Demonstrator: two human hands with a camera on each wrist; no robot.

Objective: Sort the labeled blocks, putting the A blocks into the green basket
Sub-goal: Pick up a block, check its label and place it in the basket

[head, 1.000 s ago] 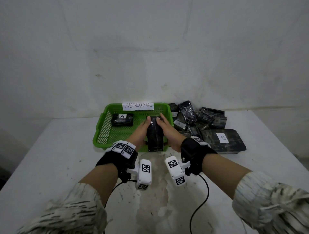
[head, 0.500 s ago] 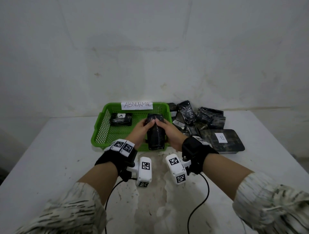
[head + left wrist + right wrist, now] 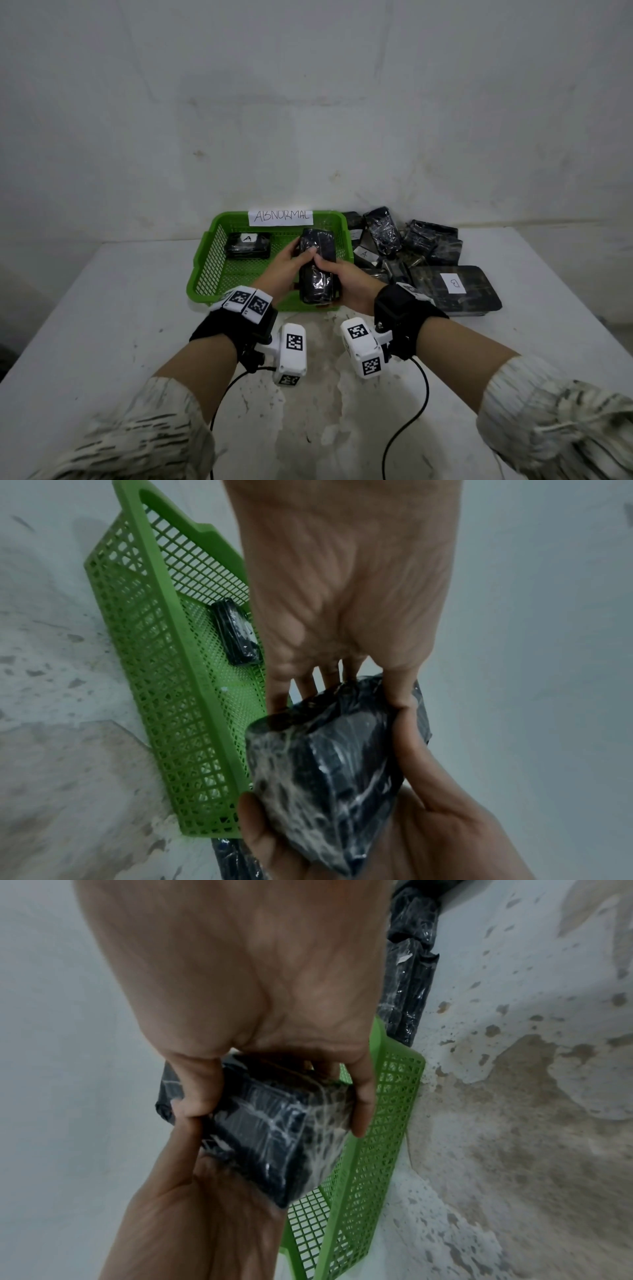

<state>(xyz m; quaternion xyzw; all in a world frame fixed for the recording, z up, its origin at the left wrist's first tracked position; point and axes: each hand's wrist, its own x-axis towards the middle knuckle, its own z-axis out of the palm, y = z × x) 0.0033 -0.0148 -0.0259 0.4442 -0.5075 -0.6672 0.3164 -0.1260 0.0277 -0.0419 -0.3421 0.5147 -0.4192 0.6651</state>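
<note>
Both hands, left hand (image 3: 283,270) & right hand (image 3: 346,281), grip wrapped block (image 3: 317,270) over green basket (image 3: 205,274); its label hidden. Block pile (image 3: 411,250) right of basket.

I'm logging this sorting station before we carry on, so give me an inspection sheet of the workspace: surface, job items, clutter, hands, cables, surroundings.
Surface: white table, paint worn and stained at the front middle.
Job's things: green basket with an ABNORMAL sign; one block labeled A lies inside; a held wrapped block, no label visible, over the basket's near right part.
Clutter: pile of wrapped black blocks right of the basket, one showing A, a large one marked B.
Hands: left hand and right hand both grip the held block.
Cables: black cables run from the wrist cameras toward the person.
Surroundings: bare whitish wall.
</note>
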